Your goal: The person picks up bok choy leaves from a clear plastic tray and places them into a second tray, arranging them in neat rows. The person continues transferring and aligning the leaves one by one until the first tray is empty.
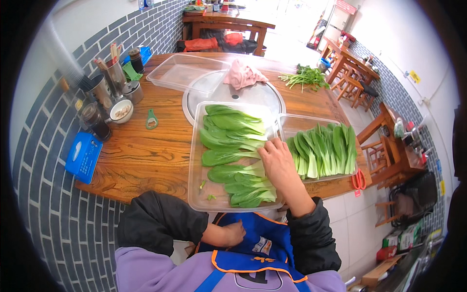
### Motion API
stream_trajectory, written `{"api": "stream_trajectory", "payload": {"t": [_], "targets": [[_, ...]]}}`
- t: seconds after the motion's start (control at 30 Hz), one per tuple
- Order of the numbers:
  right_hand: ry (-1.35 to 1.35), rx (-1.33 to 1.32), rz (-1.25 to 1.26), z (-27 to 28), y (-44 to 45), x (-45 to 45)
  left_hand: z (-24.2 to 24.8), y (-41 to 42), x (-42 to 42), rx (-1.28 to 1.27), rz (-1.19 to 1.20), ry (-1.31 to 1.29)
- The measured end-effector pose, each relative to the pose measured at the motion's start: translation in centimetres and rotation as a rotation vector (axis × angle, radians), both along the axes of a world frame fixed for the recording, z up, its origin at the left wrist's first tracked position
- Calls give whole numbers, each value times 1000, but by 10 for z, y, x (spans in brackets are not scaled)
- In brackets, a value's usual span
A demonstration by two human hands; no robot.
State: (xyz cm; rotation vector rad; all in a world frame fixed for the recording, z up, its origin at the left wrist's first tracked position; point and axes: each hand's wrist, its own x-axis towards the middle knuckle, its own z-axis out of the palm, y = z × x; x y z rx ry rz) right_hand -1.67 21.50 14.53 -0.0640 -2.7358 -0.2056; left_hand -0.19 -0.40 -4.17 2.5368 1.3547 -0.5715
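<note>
In front of me stands a clear plastic tray (193,160) with bok choy (219,157) laid in it in a column, leaves to the left and pale stems to the right. My right hand (279,160) reaches over the tray's right side, its fingers closed around the stem end of a middle piece; the fingertips are partly hidden. My left hand (233,233) lies low against my blue apron (270,228), fingers curled, and whether it holds anything is hidden. To the right, a second clear tray (308,117) holds a row of bok choy (321,151), leaves pointing away from me.
Behind the trays are a round metal plate (255,96) in the wooden table (146,160), a pink cloth (243,75), a third clear container (182,75) and green herbs (308,77). Left are a bottle opener (151,119), bowl (121,111) and tissue pack (84,157). Red-handled scissors (359,179) lie right.
</note>
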Motion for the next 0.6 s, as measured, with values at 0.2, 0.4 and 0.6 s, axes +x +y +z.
{"api": "stream_trajectory", "payload": {"t": [0.2,0.4,0.6], "targets": [[-4,22,17,9,-3,4,0,5,-2,-83,6,-15],[183,-449,200,19,-14,17,-1,1,-2,-42,5,-19],[342,-469,198,25,-17,31,9,-3,-7,18,-79,36]]}}
